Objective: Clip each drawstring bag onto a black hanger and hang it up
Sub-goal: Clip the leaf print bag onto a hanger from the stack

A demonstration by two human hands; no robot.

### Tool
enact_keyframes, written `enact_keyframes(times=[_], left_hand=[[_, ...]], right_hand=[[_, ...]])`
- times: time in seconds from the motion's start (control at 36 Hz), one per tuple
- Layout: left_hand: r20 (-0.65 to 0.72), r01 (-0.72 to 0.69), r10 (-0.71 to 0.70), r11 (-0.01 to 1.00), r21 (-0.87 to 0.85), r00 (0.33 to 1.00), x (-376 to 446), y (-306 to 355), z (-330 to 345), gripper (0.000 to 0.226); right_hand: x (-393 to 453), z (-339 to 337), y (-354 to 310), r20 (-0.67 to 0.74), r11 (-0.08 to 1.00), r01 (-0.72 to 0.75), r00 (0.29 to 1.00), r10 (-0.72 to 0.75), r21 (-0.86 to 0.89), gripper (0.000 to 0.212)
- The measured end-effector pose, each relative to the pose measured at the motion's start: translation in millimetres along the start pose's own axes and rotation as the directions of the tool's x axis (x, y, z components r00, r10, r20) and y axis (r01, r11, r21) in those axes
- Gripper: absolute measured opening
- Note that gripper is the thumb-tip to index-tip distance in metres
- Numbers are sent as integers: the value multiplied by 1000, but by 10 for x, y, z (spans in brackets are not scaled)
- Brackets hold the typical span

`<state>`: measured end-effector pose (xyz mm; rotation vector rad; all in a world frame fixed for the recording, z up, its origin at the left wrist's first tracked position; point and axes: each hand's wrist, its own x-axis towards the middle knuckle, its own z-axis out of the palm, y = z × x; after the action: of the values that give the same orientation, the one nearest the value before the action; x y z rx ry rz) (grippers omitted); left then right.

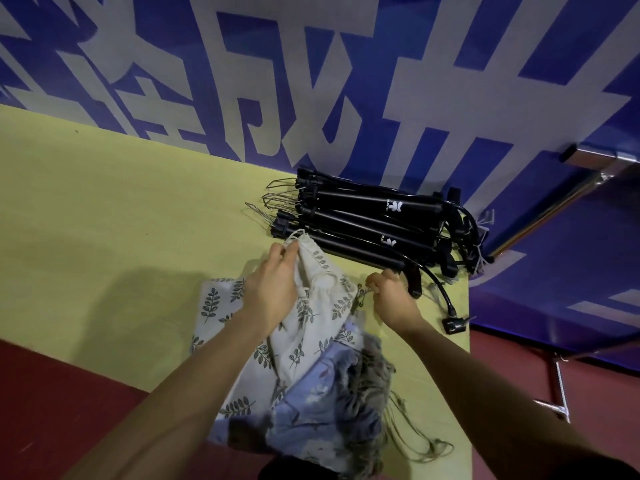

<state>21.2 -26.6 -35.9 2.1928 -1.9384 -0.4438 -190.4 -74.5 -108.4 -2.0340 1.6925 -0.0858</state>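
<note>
A white drawstring bag (311, 327) with a grey leaf print lies on the yellow table (104, 209). My left hand (273, 282) pinches its gathered top edge near the drawstring. My right hand (391, 292) grips the metal clip end of a black hanger (363, 251), right beside the bag's other top corner. Behind them lies a pile of black hangers (381, 213) with wire hooks pointing left. A blue patterned drawstring bag (329, 410) lies under the white one, nearer to me, with its cords trailing right.
A blue banner (346, 81) with large white characters stands along the table's far edge. A metal rail (602, 161) shows at the upper right. The table's right edge (467, 341) runs close to the hangers, with red floor (519, 368) beyond.
</note>
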Motion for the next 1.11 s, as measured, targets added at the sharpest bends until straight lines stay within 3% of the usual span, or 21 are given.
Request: enact_keyframes(times=[0.08,0.28,0.47,0.64,0.78,0.89,1.0,1.11], left_hand=[[-14,-15,15,1000,-5,1000,40,39,50,67],[15,-76,77,996,-54,997,41,123,127,65],[63,-58,61,997,-49,996,19,174,81,64],[109,-91,98,993,-68,989,-25,251,28,66],[178,-113,132,987,-112,975,3,308,9,76],[212,-98,133,981,-165,968,19,326,-98,79],[206,-89,132,974,-207,970,32,288,-210,80],[175,-80,130,960,-267,976,90,231,-301,80]], right_hand=[[35,104,75,18,1000,-11,1000,11,-3,44],[87,166,161,8,999,-13,1000,13,36,16],[91,140,137,37,997,-53,998,56,-63,25],[-54,-102,93,-53,996,-87,995,88,13,21],[-144,-309,-73,-209,976,94,976,-51,199,9],[-127,-385,-357,-189,936,270,955,-230,227,8],[-103,-351,-551,-175,921,344,933,-314,184,10],[-42,-311,-670,-153,945,323,938,-312,56,14]])
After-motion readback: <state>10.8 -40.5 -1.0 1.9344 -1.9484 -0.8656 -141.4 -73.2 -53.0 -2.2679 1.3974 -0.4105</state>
